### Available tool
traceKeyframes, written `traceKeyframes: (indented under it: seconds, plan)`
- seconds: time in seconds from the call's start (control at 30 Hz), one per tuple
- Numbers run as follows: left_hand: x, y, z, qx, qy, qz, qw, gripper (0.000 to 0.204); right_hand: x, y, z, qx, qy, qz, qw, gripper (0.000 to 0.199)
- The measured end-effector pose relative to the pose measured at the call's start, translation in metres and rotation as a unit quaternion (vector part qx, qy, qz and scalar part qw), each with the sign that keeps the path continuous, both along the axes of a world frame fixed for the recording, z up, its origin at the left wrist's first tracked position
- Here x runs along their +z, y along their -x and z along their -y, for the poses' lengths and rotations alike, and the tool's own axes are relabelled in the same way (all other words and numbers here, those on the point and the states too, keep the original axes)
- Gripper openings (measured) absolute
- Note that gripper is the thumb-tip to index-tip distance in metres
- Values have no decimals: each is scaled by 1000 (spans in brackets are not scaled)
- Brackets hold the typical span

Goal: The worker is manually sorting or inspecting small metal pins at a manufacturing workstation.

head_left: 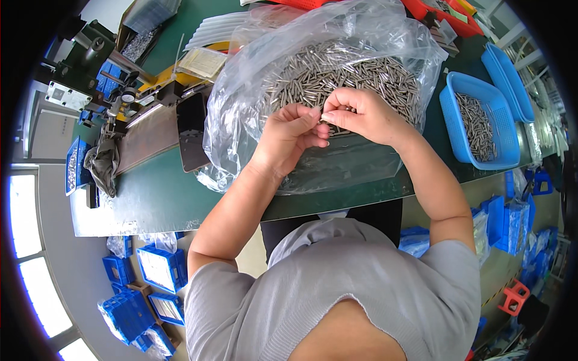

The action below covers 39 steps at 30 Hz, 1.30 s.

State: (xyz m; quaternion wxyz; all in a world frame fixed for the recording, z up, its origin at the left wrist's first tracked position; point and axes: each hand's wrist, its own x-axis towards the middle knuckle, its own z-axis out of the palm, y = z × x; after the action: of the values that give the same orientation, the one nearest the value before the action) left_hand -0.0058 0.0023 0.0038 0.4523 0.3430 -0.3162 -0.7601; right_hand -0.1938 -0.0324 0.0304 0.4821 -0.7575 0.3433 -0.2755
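Note:
A heap of small metal pins (349, 67) lies in a large clear plastic bag (241, 90) spread over the green table. Above the near edge of the heap my two hands meet, fingertips almost touching. My left hand (289, 133) pinches with thumb and forefinger, its other fingers curled loosely. My right hand (364, 115) pinches too, thumb against forefinger. Something tiny seems to sit between the fingertips, too small and covered to name. Right of the bag stands a blue plastic basket (448, 99) with more metal pins (477, 127) in it.
On the left of the green table (144, 207) stands a metal bench fixture (120, 90), with a dark phone-like slab (191, 132) beside it. Another blue basket (503, 78) is at the right. Red trays (460, 21) lie at the back. Blue crates (129, 316) are stacked on the floor.

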Motion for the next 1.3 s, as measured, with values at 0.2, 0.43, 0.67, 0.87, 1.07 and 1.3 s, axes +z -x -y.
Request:
traceKeyframes:
  seconds: [0.2, 0.43, 0.67, 0.87, 1.07, 1.3]
  plan:
    - [0, 2, 0, 15, 1, -40, 999, 12, -3, -6, -3, -7, -72, 84, 994, 14]
    - [1, -2, 2, 62, -5, -18, 998, 13, 4, 22, 22, -91, -319, 344, 878, 12]
    - [3, -5, 3, 79, -28, -5, 996, 12, 2, 22, 15, -42, -12, -148, 988, 10]
    - [2, -5, 4, 67, -21, -10, 997, 12, 4, 17, 1, -4, 301, -380, 874, 11]
    - [0, -3, 5, 56, -24, -23, 998, 10, -5, 9, -1, -7, 327, -360, 874, 8]
    - [-4, -3, 2, 0, -25, -50, 998, 10, -10, 12, 18, -30, -1, 19, 999, 10]
